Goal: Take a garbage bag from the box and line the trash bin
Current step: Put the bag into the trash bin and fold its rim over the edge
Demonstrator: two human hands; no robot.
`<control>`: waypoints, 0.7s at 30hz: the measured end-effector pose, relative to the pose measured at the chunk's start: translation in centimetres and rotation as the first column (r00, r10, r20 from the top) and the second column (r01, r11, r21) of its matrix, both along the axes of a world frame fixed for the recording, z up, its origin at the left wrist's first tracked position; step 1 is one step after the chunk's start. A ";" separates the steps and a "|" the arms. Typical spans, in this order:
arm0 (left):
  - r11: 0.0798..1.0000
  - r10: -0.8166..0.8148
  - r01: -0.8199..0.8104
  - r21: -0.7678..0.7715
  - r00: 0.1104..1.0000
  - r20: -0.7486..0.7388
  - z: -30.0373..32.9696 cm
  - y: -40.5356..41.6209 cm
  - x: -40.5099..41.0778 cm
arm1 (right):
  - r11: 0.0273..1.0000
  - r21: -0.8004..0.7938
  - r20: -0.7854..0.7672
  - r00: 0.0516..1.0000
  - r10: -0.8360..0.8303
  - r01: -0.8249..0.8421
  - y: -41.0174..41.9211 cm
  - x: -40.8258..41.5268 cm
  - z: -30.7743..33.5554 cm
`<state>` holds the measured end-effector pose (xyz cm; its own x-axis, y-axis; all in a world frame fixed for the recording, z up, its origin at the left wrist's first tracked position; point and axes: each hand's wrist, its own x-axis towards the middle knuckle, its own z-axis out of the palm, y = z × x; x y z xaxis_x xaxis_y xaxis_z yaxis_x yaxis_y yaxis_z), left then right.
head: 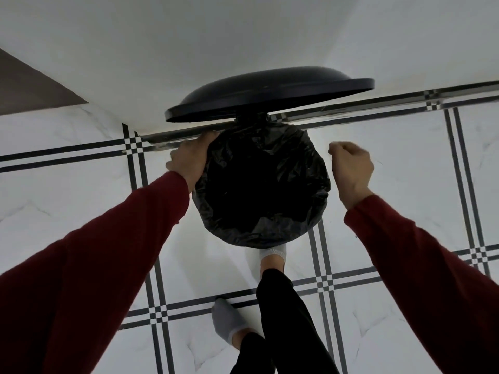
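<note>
Pedal bin, black garbage bag (pixel 262 184) fitted over rim.
Left hand (pixel 189 159): fingers curled onto bag edge, tucking it. Right hand (pixel 351 168): loosely closed, empty, just beside rim. Foot (pixel 272 259) likely props lid (pixel 270 93).

The bag (pixel 262 184) and lid (pixel 270 95) were black, the sleeves (pixel 108 252) dark red, the floor (pixel 391 171) white marble with black-striped grid lines, the socks (pixel 226 319) grey.

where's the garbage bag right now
In the head view the black garbage bag sits at centre frame, draped over the trash bin's rim below the raised lid, with the left hand on its left edge.
</note>
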<state>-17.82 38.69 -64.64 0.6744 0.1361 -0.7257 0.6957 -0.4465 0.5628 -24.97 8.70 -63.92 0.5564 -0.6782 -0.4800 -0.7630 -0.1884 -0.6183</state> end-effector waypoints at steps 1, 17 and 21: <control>0.995 -0.003 0.001 0.101 1.000 0.016 0.0 0.5 -0.7 | 1.000 0.009 -0.033 0.999 0.022 -0.022 0.2 -0.8 -0.1; 0.914 0.346 -0.372 -0.160 0.922 -0.172 -0.3 0.6 -5.3 | 0.792 0.586 -0.193 0.979 -0.068 0.171 1.8 0.7 0.4; 0.877 0.451 -0.467 -0.115 0.881 -0.140 0.1 1.0 -6.1 | 0.905 0.400 -0.156 0.984 -0.088 0.145 1.4 -0.5 1.3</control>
<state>-23.93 39.71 -64.53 0.4791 0.3028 -0.8239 0.8618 0.0163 0.5071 -25.52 10.06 -62.66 0.3987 -0.4630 -0.7916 -0.8431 0.1545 -0.5150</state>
